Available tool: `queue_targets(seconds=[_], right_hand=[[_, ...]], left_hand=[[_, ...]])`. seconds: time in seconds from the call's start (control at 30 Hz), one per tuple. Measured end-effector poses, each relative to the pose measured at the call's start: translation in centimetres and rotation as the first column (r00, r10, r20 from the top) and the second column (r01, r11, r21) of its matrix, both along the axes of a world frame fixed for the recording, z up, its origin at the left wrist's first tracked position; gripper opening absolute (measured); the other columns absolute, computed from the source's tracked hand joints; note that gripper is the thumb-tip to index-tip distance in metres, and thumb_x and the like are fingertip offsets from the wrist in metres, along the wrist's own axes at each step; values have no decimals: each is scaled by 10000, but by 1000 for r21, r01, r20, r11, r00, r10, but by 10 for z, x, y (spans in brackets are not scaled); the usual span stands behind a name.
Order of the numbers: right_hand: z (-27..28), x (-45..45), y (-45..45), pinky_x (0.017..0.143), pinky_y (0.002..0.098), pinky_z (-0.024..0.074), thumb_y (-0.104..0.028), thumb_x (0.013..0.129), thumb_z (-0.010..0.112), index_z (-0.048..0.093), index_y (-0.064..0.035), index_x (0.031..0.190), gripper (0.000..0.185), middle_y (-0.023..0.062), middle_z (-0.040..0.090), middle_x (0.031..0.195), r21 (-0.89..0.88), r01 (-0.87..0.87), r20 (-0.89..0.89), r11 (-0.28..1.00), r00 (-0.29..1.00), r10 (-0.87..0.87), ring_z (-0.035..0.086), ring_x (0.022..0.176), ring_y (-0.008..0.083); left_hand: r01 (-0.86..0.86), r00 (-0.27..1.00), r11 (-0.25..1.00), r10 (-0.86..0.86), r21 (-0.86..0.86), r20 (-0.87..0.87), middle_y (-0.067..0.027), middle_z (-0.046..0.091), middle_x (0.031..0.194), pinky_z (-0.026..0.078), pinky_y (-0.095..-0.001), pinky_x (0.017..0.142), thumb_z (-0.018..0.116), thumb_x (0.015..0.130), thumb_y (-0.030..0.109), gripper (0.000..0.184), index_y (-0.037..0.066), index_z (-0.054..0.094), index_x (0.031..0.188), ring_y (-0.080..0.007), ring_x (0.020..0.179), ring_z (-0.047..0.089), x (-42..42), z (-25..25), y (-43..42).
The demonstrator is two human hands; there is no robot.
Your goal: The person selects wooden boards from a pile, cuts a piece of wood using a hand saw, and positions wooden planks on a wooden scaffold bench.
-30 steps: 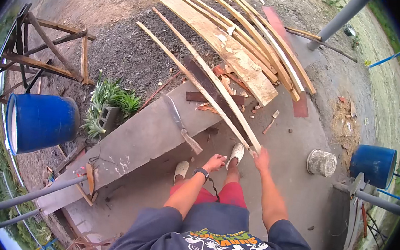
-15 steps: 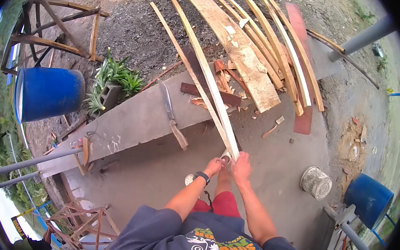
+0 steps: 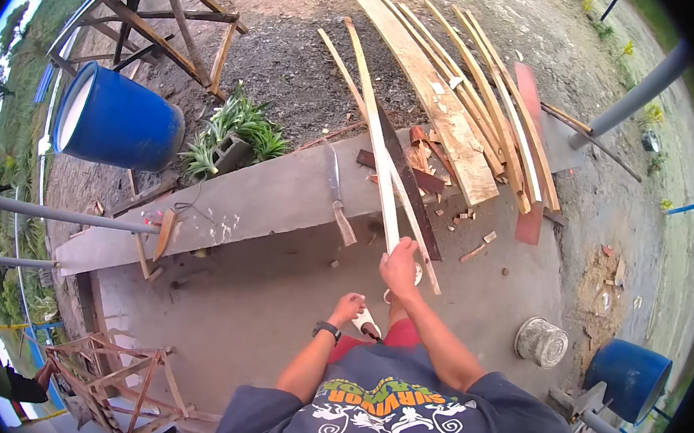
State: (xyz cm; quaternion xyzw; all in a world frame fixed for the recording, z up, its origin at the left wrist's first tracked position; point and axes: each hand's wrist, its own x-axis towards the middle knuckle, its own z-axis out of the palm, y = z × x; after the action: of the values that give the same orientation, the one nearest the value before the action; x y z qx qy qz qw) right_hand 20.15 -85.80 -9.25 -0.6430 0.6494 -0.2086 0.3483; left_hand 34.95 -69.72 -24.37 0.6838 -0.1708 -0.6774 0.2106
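My right hand [image 3: 399, 268] is wrapped round the near end of a long pale wooden strip [image 3: 378, 149], which slopes away over the concrete ledge. A second thin strip [image 3: 413, 223] crosses behind it, its near end apart from my hand. My left hand [image 3: 347, 308] is off the wood, close to my body, with fingers curled; whether anything is in them I cannot make out. Beside it shows a white and brown thing, perhaps my footwear [image 3: 367, 324]. A machete [image 3: 335, 184] with a wooden handle lies across the ledge edge, left of the strips.
Several planks and strips [image 3: 463, 136] lie over the ledge [image 3: 270, 188], with wood chips around. A dark board [image 3: 415, 198] lies beneath the held strip. A bucket [image 3: 541, 342] and blue drum [image 3: 628, 379] stand right; another blue drum [image 3: 126, 120] is left. A person's arm shows at lower left.
My left hand has let go of the strips and drawn back toward my body. My right hand keeps one strip and has moved slightly up and left; the second strip has separated.
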Motion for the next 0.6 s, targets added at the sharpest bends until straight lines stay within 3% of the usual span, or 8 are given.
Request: queue_targets(seconds=[0.13,0.27,0.3,0.33,0.4,0.43,0.53,0.6], right_hand=[[-2,43,16,911,575,510,-34,818,701,361,78,1167,500,327,433,1169,-133,-45,51,990,997,53,560,1055,550],[15,73,29,973,550,498,-45,806,698,376,96,1189,520,338,424,1229,50,-124,240,991,965,109,534,1133,538],[18,77,33,932,486,538,-50,858,703,436,117,1251,503,305,535,1255,35,-108,231,994,968,98,630,1105,441],[18,79,31,932,486,538,-50,858,703,436,117,1251,503,305,535,1255,38,-114,231,993,968,102,630,1105,441],[12,82,28,876,404,572,-72,937,700,495,122,1315,472,233,663,1204,483,-408,775,775,611,-161,702,1046,314],[12,85,37,844,358,588,-83,1004,661,523,113,1358,427,188,720,1147,490,-380,798,785,557,-229,722,1013,250],[29,79,44,852,391,601,-88,1018,658,514,112,1356,418,202,698,1178,571,-421,809,704,437,-394,715,1024,255],[41,71,41,889,400,587,-97,1063,589,591,24,1314,279,153,693,1183,577,-480,816,661,373,-441,712,1056,224]], left_hand=[[-105,994,994,105,-7,-3,-106,733,1119,574,-364,781,611,1054,371,436,56,582,1355,-210,949,720,27,38,36],[-277,956,957,264,-90,-131,-119,721,1155,576,-360,813,589,1071,361,420,53,573,1356,-225,993,722,47,75,35],[-329,934,933,299,-144,-198,-119,720,1149,576,-339,798,570,1081,341,403,43,571,1351,-216,987,722,49,89,30],[-359,920,917,315,-176,-233,-122,718,1152,574,-343,813,559,1087,328,388,41,573,1348,-219,995,723,52,102,23],[-395,902,897,338,-197,-269,-125,716,1156,573,-347,827,548,1093,315,374,40,574,1345,-222,1002,723,59,120,10],[-430,883,875,355,-225,-308,-130,710,1167,573,-367,852,532,1103,301,350,43,580,1334,-237,1014,720,62,126,5],[-480,855,833,374,-275,-360,-124,709,1158,574,-372,849,516,1113,282,330,40,585,1326,-236,1006,719,71,148,-17],[-502,842,817,387,-284,-375,-114,715,1138,576,-357,822,516,1114,278,332,34,584,1329,-219,986,722,71,161,-21]])
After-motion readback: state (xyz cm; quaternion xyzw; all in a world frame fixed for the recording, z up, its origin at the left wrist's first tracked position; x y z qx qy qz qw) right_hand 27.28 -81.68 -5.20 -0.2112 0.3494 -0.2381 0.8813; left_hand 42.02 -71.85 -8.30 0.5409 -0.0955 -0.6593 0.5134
